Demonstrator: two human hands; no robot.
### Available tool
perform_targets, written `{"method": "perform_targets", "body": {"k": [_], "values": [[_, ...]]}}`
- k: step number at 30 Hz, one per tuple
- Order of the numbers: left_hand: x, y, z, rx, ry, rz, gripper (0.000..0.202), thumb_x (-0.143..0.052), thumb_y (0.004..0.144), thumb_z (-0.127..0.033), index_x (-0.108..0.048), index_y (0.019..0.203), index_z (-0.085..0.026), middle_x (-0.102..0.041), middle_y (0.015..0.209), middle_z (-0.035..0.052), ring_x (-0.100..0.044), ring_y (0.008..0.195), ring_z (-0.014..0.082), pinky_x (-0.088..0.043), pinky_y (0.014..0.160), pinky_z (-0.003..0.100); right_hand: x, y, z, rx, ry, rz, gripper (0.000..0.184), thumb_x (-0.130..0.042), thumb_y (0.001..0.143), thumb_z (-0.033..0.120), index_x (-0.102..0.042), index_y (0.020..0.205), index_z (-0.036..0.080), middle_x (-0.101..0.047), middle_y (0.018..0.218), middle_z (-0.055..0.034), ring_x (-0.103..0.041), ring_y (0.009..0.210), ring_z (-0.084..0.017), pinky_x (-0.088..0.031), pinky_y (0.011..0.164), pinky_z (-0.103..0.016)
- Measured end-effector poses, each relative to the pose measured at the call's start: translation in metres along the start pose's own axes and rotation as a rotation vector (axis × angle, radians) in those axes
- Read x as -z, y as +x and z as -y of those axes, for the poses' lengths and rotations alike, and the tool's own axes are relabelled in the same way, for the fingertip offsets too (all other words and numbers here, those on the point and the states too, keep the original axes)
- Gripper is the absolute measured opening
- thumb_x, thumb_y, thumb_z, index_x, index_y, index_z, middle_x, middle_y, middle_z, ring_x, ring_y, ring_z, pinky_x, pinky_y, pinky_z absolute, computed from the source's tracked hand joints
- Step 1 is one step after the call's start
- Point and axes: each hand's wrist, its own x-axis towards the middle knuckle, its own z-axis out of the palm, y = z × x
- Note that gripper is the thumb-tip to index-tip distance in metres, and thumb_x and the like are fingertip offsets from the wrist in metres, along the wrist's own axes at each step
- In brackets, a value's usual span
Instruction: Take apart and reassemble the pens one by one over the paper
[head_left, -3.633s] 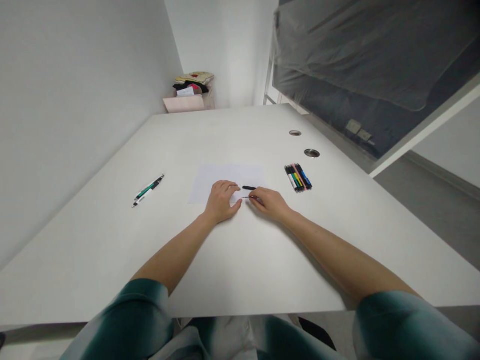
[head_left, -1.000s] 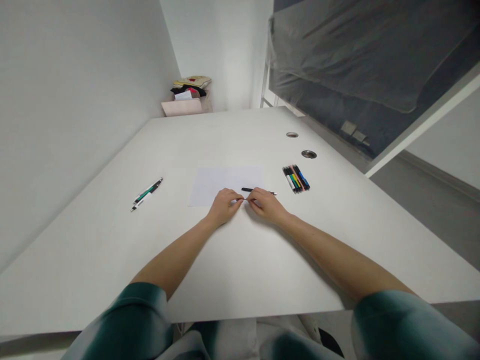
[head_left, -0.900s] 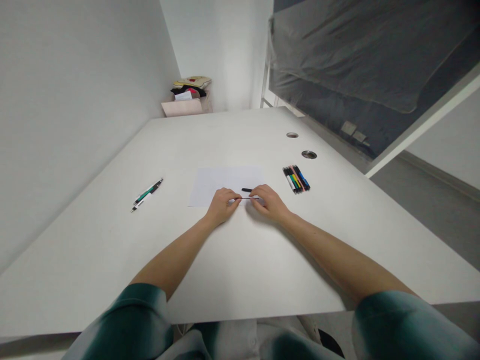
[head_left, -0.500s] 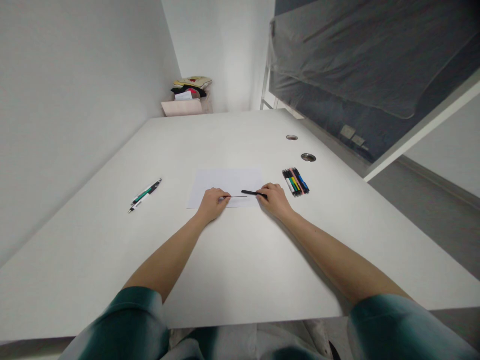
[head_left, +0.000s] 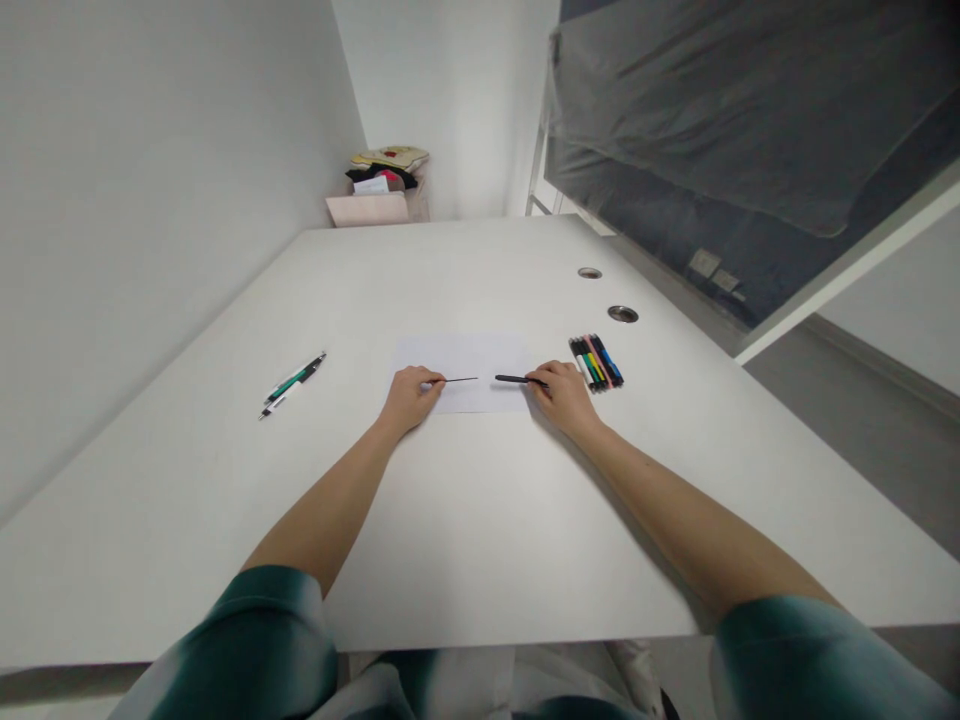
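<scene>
Since a moment ago the two have drawn apart over the paper (head_left: pixel 465 352); the left hand (head_left: pixel 409 396) pinches the thin refill (head_left: pixel 457 380); the right hand (head_left: pixel 567 396) pinches the black barrel (head_left: pixel 513 379); the refill is now fully out.

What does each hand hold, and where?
Left hand pinches a thin dark rod by its left end; right hand grips a black pen piece by its right end.

No readable text, label, brand or number anywhere; pens (head_left: pixel 595 360) too small to show markings.
</scene>
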Motion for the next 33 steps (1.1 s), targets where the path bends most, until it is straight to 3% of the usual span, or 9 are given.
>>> {"method": "perform_targets", "body": {"k": [9,16,25,30,33], "values": [[-0.003,-0.001,-0.01,-0.037,-0.01,0.042,0.019,-0.057,0.085,-0.028,-0.073,0.088,-0.02,-0.074,0.086,0.0055,-0.064,0.084,0.0217,-0.047,0.085,0.039,-0.003,0.0,0.01,0.051,0.044,0.04,0.019,-0.057,0.087,0.021,-0.074,0.095,0.022,-0.067,0.097,-0.0102,-0.053,0.09,-0.027,-0.041,0.079,-0.043],[-0.012,-0.003,-0.032,-0.061,-0.045,0.047,0.018,-0.056,0.087,-0.027,-0.073,0.091,-0.021,-0.073,0.087,0.0054,-0.063,0.087,0.0216,-0.045,0.089,0.041,-0.005,-0.003,0.028,0.128,0.089,0.113,0.022,-0.05,0.09,0.021,-0.068,0.102,0.019,-0.07,0.096,-0.0098,-0.059,0.089,-0.025,-0.043,0.079,-0.04],[-0.015,-0.003,-0.038,-0.056,-0.138,0.033,0.022,-0.057,0.085,-0.02,-0.074,0.099,-0.02,-0.072,0.091,0.0064,-0.064,0.089,0.0207,-0.049,0.088,0.039,0.0,-0.004,0.033,0.077,0.084,0.159,0.021,-0.049,0.09,0.022,-0.064,0.104,0.017,-0.07,0.094,-0.0111,-0.062,0.083,-0.024,-0.045,0.075,-0.036],[-0.017,-0.004,-0.036,0.031,-0.241,0.055,0.022,-0.06,0.083,-0.023,-0.071,0.102,-0.02,-0.072,0.09,0.0052,-0.065,0.088,0.0189,-0.051,0.085,0.035,0.003,-0.004,0.033,0.089,0.106,0.151,0.021,-0.05,0.088,0.022,-0.064,0.103,0.017,-0.069,0.093,-0.0107,-0.061,0.084,-0.023,-0.045,0.076,-0.035],[-0.019,-0.003,-0.033,0.13,-0.328,0.057,0.018,-0.064,0.078,-0.026,-0.069,0.094,-0.018,-0.071,0.082,0.0028,-0.065,0.079,0.017,-0.052,0.078,0.032,0.003,-0.005,0.032,0.097,0.111,0.13,0.02,-0.051,0.087,0.021,-0.065,0.101,0.019,-0.069,0.091,-0.0092,-0.06,0.083,-0.022,-0.045,0.076,-0.035]]}}
